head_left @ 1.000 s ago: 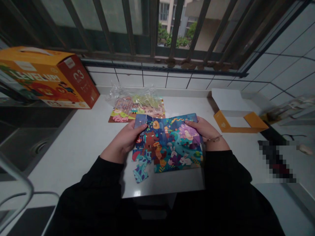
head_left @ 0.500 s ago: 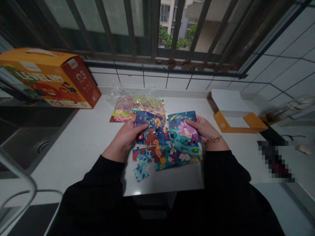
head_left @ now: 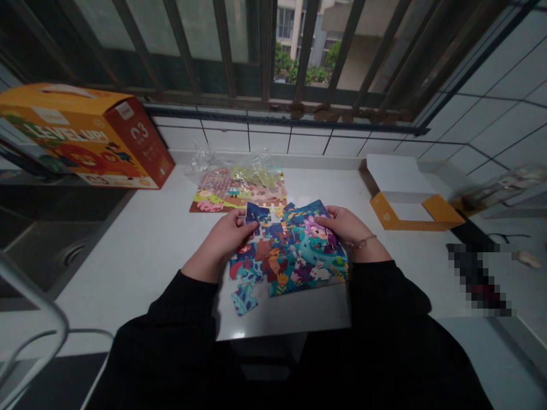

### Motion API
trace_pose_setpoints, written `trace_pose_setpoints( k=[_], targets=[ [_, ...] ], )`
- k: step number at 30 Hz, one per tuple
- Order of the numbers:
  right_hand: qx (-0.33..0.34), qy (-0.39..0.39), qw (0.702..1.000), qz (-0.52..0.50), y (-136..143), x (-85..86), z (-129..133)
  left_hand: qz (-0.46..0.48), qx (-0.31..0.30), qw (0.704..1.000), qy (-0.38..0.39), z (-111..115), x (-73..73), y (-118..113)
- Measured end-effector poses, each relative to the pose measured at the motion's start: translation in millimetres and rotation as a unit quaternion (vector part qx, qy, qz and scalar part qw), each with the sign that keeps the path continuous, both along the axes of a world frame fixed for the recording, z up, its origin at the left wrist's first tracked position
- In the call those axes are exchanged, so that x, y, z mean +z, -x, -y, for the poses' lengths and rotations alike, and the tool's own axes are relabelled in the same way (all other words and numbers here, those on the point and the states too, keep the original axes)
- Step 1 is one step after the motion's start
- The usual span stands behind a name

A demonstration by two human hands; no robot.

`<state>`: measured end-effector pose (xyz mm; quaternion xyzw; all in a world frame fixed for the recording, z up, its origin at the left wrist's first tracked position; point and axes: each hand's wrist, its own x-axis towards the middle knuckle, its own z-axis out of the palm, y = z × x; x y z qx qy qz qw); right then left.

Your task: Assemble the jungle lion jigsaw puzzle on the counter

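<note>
Puzzle (head_left: 307,256): on the white table (head_left: 128,256), near its front edge, between the two hands; rabbits and a teal elephant show on the right part; the upper left part is broken up, with gaps between pieces.
Left hand (head_left: 231,236): at the puzzle's upper left; fingers closed on a dark blue corner piece (head_left: 257,213), thumb on top.
Right hand (head_left: 346,228): at the puzzle's upper right; fingers closed on the edge, thumb on top by the purple print; a bracelet (head_left: 361,243) is on the wrist.
Patterned piece (head_left: 244,300): teal, jutting toward the front edge at the puzzle's lower left.
Farm picture (head_left: 239,196): flat behind the puzzle, partly under crumpled clear plastic (head_left: 231,168).
Big box (head_left: 85,136): orange, upright at the back left, beside the sink (head_left: 36,239), marked "LEVEL UP!".
Small box (head_left: 414,210): orange and white, lid open, at the back right.
Window (head_left: 265,57): barred, above the tiled wall (head_left: 269,139).
Right edge: a dark item (head_left: 481,285), pixelated, too unclear to tell.
</note>
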<state>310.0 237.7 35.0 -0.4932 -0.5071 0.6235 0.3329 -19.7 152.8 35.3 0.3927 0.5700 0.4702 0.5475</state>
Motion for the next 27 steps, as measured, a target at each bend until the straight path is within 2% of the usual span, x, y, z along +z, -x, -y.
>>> trace_pose_setpoints(
  k=[2, 4, 7, 9, 11, 13, 16, 18, 21, 24, 27],
  targets=[
    [0.004, -0.002, 1.0, -0.026, 0.5, -0.6, 0.3, 0.028, -0.036, 0.999, -0.002, 1.8, 2.3, -1.4],
    [0.005, -0.013, 0.999, -0.041, 0.6, -1.3, 0.5, 0.01, -0.058, 0.998, 0.0, 2.4, 4.0, -2.4],
    [-0.005, -0.038, 0.997, 0.061, 0.4, -4.8, -1.1, -0.131, -0.003, 0.991, -0.031, -0.3, 1.8, -2.0],
    [-0.02, -0.066, 0.99, 0.125, -0.1, -7.4, -3.6, -0.236, 0.041, 0.968, -0.081, -2.6, -0.7, -1.0],
    [-0.049, -0.11, 0.977, 0.177, -1.8, -7.3, -5.7, -0.319, 0.041, 0.94, -0.117, -2.9, -0.6, -0.4],
    [-0.089, -0.168, 0.943, 0.274, -5.3, -3.4, -5.5, -0.416, 0.012, 0.902, -0.114, 0.4, 4.2, -0.7],
    [-0.128, -0.213, 0.854, 0.456, -14.3, 6.8, 5.5, -0.594, -0.004, 0.802, -0.063, 12.9, 19.3, -1.8],
    [-0.113, -0.197, 0.805, 0.548, -20.8, 12.7, 22.5, -0.67, 0.011, 0.742, -0.013, 25.9, 31.3, -2.6],
    [-0.067, -0.151, 0.757, 0.632, -24.9, 16.9, 59.2, -0.718, -0.01, 0.692, 0.072, 49.6, 45.2, -6.0],
    [-0.043, -0.114, 0.738, 0.664, -20.1, 16.3, 93.8, -0.722, -0.058, 0.68, 0.116, 70.7, 48.8, -12.6],
    [-0.027, -0.118, 0.763, 0.635, -14.1, 13.3, 111.6, -0.694, -0.069, 0.707, 0.119, 79.6, 42.7, -17.3]
  ],
)
